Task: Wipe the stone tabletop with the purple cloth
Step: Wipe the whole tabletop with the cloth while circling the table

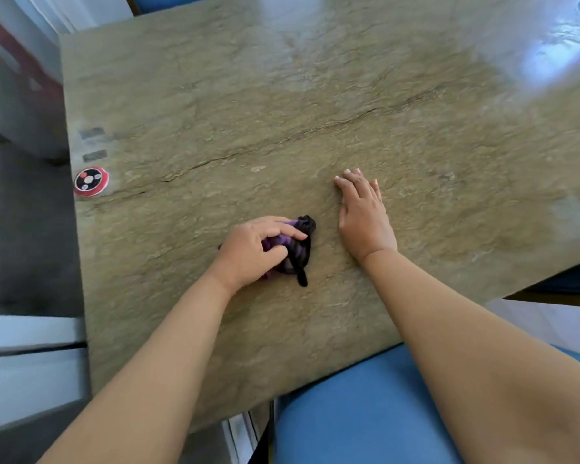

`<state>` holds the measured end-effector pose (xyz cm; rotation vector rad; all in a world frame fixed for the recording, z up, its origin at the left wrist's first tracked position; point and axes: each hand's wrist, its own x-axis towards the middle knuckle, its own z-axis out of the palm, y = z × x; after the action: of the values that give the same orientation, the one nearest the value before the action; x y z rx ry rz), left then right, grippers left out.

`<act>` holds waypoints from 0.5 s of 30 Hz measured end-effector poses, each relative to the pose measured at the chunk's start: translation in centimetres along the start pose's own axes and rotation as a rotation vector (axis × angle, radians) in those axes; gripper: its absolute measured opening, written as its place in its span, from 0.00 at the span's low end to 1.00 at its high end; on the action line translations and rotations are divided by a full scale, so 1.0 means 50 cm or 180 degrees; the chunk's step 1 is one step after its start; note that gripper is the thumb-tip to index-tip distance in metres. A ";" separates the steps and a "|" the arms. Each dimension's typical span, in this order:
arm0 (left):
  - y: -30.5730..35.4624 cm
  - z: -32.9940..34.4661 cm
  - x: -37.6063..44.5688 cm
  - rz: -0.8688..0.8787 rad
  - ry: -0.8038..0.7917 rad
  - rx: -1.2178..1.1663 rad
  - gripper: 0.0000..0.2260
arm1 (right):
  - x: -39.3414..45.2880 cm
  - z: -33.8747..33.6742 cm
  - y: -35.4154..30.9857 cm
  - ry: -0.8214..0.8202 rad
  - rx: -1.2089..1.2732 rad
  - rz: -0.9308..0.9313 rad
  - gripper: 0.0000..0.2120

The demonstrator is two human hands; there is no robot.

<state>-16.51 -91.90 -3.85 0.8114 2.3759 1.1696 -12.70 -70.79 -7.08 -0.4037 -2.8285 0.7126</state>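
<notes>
Left hand (248, 251) fingers (283, 231) clutch purple cloth (297, 249); right hand (364, 217) lies flat.

Red-and-black round disc (91, 180), two grey labels (93, 144), blue seat (365, 413).

No words, brand names or numbers can be read anywhere. The nearest thing to a sign is a round red-rimmed disc (91, 181) lying near the left edge of the stone tabletop (315, 95) (black face, a white centre spot and small red and white dots). Beside it lie two grey rectangular patches (94, 144), possibly labels, too blurred to make out.
</notes>
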 end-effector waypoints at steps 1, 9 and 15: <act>-0.007 -0.016 -0.014 -0.0176 0.0255 -0.0108 0.18 | 0.000 0.000 0.000 -0.0016 0.0005 -0.0002 0.22; -0.055 -0.008 -0.094 -0.0716 0.1619 0.0308 0.17 | 0.001 0.003 -0.002 -0.0047 0.0017 0.0018 0.21; 0.014 0.116 -0.123 -0.0716 0.1829 0.0449 0.20 | 0.003 0.001 0.001 -0.0088 0.0071 0.0040 0.22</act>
<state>-8.37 -92.06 -6.24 0.2442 2.9402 1.2767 -12.86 -70.73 -7.12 -0.4112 -2.8436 0.7575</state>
